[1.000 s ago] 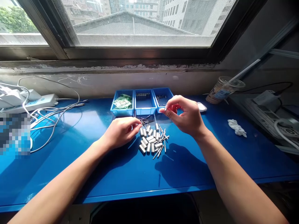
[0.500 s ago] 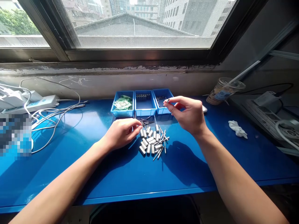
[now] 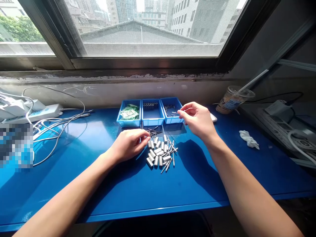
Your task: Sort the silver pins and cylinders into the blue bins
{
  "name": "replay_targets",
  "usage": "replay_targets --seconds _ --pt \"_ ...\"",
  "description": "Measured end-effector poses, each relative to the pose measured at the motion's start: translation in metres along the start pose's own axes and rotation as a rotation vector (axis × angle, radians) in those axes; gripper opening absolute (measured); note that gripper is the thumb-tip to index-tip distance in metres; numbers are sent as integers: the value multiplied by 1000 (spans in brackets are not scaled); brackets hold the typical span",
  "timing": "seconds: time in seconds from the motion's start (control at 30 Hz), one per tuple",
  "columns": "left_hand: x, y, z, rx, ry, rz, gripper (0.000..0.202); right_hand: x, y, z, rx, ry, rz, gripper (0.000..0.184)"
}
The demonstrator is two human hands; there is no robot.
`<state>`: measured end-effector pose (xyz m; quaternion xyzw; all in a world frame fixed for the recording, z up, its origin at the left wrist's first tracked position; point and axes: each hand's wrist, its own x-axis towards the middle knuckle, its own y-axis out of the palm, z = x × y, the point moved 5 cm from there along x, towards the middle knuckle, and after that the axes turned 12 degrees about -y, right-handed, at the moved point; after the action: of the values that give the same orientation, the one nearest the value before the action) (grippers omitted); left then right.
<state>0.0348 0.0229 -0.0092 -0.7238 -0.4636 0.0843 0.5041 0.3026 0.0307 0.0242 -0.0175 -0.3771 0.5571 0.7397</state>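
"Placing underway?"
"Seemingly: a rivet (image 3: 175,112) is pinched by the right hand (image 3: 199,121) at the right bin (image 3: 174,120); release is called for."
"Left hand (image 3: 128,142)?"
"Beside spacers (image 3: 160,160); its grip cannot be told."

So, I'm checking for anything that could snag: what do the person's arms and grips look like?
The left forearm and right forearm are bare, with no sleeve in view. The left grip and right grip are ungloved human hands; I see no ring, watch, bracelet or marking on either.
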Motion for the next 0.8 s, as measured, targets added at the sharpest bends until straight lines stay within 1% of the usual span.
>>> replay_targets --seconds 0.2,0.3,0.37,0.43,0.5,0.57,0.6,0.67,0.73,0.8 --pt "1 0 -3 -9 17 10 19 1 2 -4 11 40 10 25" --pt "1 1 -3 -9 4 27 19 0 4 3 -37 -28 82 24" --pt "1 2 -2 -7 -12 37 18 -3 9 12 -71 -110 193 20" --pt "1 2 -2 -6 -26 46 18 -9 18 20 -97 -174 360 15" --pt "1 2 -2 -7 -35 56 18 -17 30 24 -132 -195 564 16" --pt "1 2 -1 -2 -39 64 19 -23 38 25 -191 -178 720 22" --pt "1 3 -1 1 -40 66 19 -25 40 24 -219 -164 767 25" --pt "1 2 -1 4 -41 66 20 -26 42 22 -253 -142 811 31" --pt "1 2 -1 2 -41 68 20 -26 43 19 -251 -147 828 31" --pt "0 2 -1 2 -39 70 20 -26 44 17 -224 -162 846 27"
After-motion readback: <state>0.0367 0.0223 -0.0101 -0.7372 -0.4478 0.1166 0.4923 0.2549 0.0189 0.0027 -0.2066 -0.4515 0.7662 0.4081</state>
